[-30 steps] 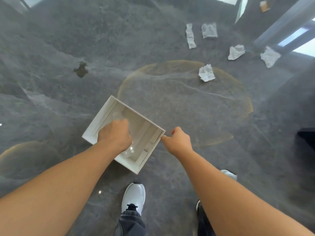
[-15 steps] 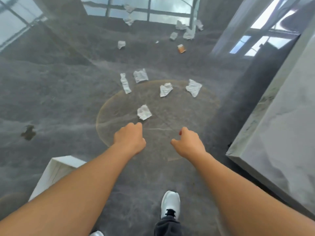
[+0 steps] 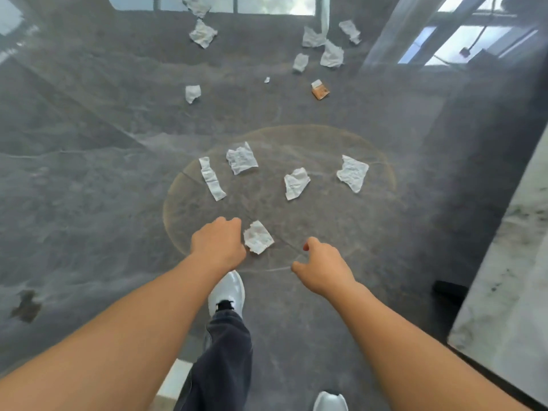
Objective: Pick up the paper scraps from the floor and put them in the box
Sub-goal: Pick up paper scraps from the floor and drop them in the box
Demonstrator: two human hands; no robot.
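Note:
Crumpled white paper scraps lie on the dark grey stone floor. The nearest scrap (image 3: 258, 237) sits just right of my left hand (image 3: 218, 244), whose fingers are curled with nothing in them. My right hand (image 3: 321, 266) hovers lower right of that scrap, loosely curled, thumb and forefinger apart, holding nothing. Farther ahead lie a long strip (image 3: 211, 178), a square scrap (image 3: 242, 158), a folded scrap (image 3: 296, 183) and a larger scrap (image 3: 353, 173). Several more scraps (image 3: 331, 54) are scattered near the windows. Only a white corner of the box (image 3: 175, 381) shows at the bottom, behind my leg.
A pale marble block (image 3: 510, 286) fills the right side, with a dark object (image 3: 449, 289) at its base. A brown-and-white packet (image 3: 320, 89) lies among the far scraps. My white shoe (image 3: 226, 292) is stepping forward below my hands. A dark stain (image 3: 26, 305) marks the floor at left.
My left hand let go of the box, which has dropped behind me to the bottom edge. I have stepped forward, and both hands now hover over the nearest scrap.

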